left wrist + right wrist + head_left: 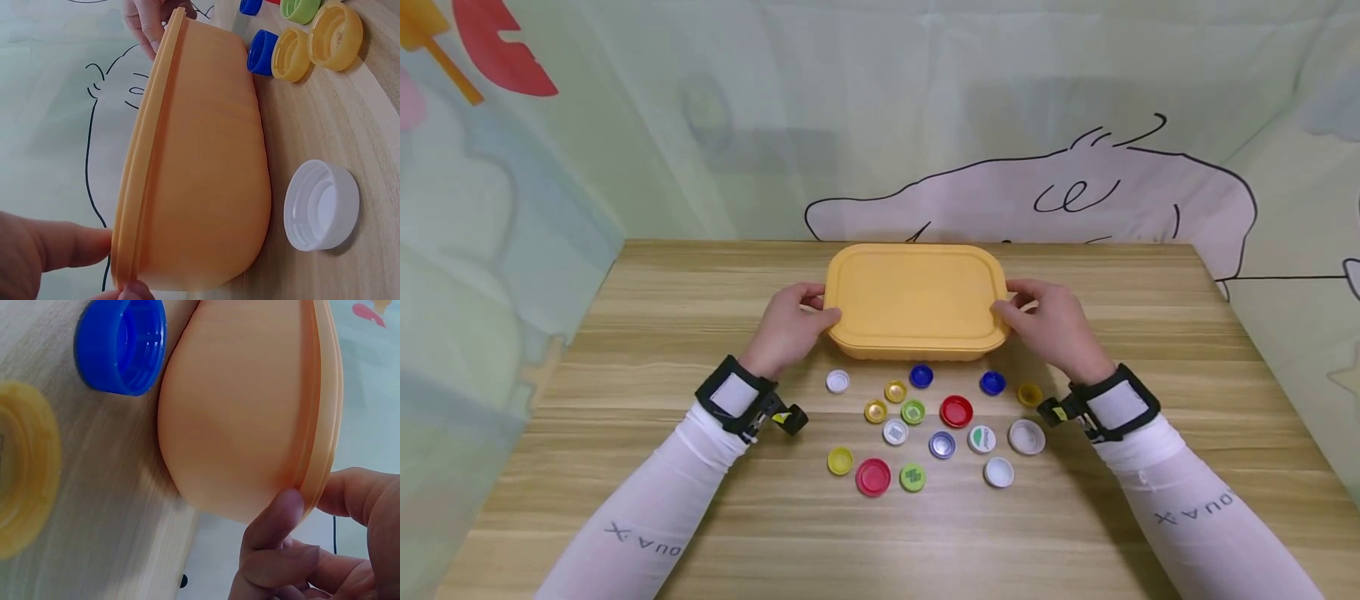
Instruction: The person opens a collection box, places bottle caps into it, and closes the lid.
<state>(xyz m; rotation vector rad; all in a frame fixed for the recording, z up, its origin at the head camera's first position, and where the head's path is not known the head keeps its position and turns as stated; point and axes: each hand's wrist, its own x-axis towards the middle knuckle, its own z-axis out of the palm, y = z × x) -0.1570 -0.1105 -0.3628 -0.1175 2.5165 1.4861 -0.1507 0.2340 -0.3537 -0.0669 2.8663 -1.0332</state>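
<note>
The box (917, 353) is at the far edge of the tabletop (715, 517). Left hand (788, 327) and right hand (1056, 327) grasp opposite ends, fingers (78, 242) pinching the lid (917, 293) at its rim. Loose caps (957, 411) lie nearer the person, a white cap (838, 382) by the left wrist.

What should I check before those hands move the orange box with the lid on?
1. Left hand holding on: ok, it pinches the rim of the lid.
2. Right hand holding on: ok, it pinches the rim at the opposite end.
3. Lid covering the box: ok.
4. Lid loose or tight: cannot tell.
5. What's inside: cannot tell, the lid hides it.
6. Bottle caps outside the box: ok, these lie on the table.
</note>
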